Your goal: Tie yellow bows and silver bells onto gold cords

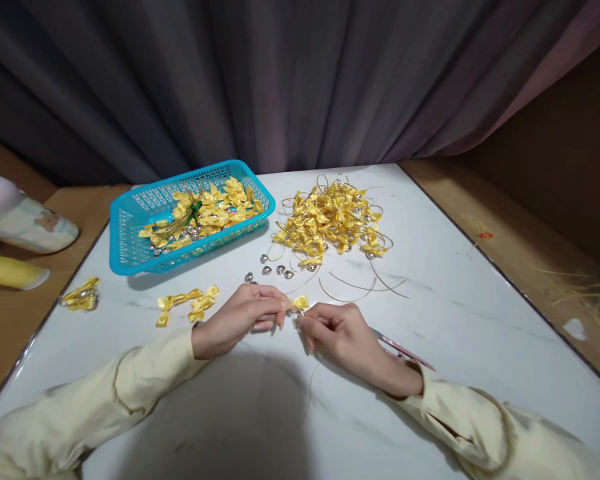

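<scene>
My left hand (240,319) pinches a small yellow ribbon bow (301,303) at its fingertips, just above the white marble table (455,313). My right hand (341,333) is closed right beside the bow, pinching a thin gold cord (310,380) that trails down toward me. Both hands meet near the middle of the table. Pink-handled scissors (405,350) lie just behind my right wrist.
A blue plastic basket (130,227) holding yellow bows and silver beads stands at the back left. A heap of bows with gold cord loops (330,220) lies at the back centre. Loose silver heart beads (273,270), several bows (187,305) and a small bundle (80,295) lie left.
</scene>
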A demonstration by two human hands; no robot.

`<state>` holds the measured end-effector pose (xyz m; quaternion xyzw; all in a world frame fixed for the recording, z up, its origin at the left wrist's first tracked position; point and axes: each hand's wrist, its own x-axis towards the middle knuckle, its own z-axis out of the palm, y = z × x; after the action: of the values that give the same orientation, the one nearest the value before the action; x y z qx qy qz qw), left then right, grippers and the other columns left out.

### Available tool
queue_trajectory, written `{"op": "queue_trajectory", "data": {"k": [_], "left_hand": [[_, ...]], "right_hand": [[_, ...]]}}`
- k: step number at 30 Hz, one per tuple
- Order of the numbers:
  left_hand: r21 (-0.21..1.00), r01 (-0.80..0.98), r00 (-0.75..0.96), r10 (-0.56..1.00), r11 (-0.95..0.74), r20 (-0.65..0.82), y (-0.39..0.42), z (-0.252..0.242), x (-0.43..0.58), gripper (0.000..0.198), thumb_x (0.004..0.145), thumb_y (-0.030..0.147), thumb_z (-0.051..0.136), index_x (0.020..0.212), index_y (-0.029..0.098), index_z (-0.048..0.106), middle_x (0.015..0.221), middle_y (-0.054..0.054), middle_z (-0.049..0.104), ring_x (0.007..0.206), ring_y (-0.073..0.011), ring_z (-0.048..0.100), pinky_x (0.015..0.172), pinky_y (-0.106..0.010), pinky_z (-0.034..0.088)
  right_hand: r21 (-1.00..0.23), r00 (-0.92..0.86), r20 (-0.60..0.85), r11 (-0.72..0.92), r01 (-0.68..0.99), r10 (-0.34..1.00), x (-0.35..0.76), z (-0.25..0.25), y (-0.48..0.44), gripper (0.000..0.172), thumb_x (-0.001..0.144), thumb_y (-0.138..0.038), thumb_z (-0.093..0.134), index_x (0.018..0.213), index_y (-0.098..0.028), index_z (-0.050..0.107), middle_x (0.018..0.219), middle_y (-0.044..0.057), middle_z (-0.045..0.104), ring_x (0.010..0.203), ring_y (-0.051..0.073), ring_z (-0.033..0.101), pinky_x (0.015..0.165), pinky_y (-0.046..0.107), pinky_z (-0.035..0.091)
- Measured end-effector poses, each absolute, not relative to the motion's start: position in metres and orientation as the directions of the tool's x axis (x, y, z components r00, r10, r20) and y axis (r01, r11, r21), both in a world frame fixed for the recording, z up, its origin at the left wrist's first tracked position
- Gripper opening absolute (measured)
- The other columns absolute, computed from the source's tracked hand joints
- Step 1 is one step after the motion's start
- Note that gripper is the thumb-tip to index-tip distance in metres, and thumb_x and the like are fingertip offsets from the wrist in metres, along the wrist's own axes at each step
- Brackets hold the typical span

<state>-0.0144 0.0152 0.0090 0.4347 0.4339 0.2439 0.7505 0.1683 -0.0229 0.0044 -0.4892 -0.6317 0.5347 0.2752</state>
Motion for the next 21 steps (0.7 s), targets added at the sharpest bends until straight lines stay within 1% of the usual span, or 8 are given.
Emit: {"op": "queue_trajectory", "data": {"k": [4,8,13,17,21], "left_hand": [[0.851,0.019,0.504,0.730,0.524,-0.461,0.0137,0.0097,-0.0130,0.016,0.074,0.024,0.061,0.066,0.010,0.060,0.051,0.002,0.051,0.041,-0.0029,0.027,0.041,-0.021,0.014],[0.845,0.014,0.498,0.729,0.534,-0.469,0.0121,0.0082,-0.0127,0.016,0.075,0.024,0.059,0.066,0.010,0.060,0.054,0.001,0.052,0.041,-0.0028,0.027,0.041,-0.021,0.014],[0.849,0.020,0.503,0.729,0.528,-0.465,0.0107,0.0095,-0.0126,0.017,0.075,0.023,0.058,0.064,0.009,0.058,0.053,0.002,0.050,0.041,-0.0024,0.027,0.041,-0.021,0.014],[0.861,0.045,0.491,0.740,0.506,-0.460,0.0092,0.0105,-0.0112,0.016,0.074,0.022,0.057,0.064,0.009,0.058,0.053,0.001,0.051,0.041,-0.0026,0.027,0.041,-0.020,0.014],[0.913,0.078,0.439,0.809,0.399,-0.391,0.0065,0.0077,-0.0099,0.017,0.074,0.027,0.061,0.070,0.011,0.059,0.051,0.001,0.054,0.041,-0.0041,0.030,0.041,-0.019,0.018]], "right_hand": [[-0.928,-0.353,-0.139,0.002,0.371,0.925,0.1662,0.0028,-0.0234,0.035,0.087,-0.028,0.045,0.054,-0.016,0.052,0.050,-0.002,0.053,0.046,0.008,0.040,0.048,0.021,0.031],[-0.908,-0.328,-0.107,0.042,0.416,0.939,0.1643,0.0005,-0.0247,0.033,0.086,-0.026,0.044,0.054,-0.017,0.048,0.048,-0.003,0.049,0.044,0.007,0.036,0.046,0.021,0.029],[-0.877,-0.320,-0.079,0.087,0.473,0.944,0.1625,-0.0010,-0.0248,0.033,0.085,-0.026,0.044,0.053,-0.017,0.045,0.046,-0.003,0.046,0.044,0.008,0.034,0.046,0.022,0.026],[-0.874,-0.304,-0.097,0.065,0.482,0.948,0.1614,-0.0015,-0.0237,0.034,0.085,-0.028,0.046,0.053,-0.017,0.047,0.046,-0.003,0.046,0.044,0.008,0.034,0.045,0.022,0.026],[-0.910,-0.309,-0.134,0.006,0.414,0.942,0.1617,-0.0011,-0.0227,0.035,0.087,-0.032,0.046,0.057,-0.016,0.054,0.050,-0.002,0.053,0.045,0.008,0.040,0.047,0.021,0.031]]}}
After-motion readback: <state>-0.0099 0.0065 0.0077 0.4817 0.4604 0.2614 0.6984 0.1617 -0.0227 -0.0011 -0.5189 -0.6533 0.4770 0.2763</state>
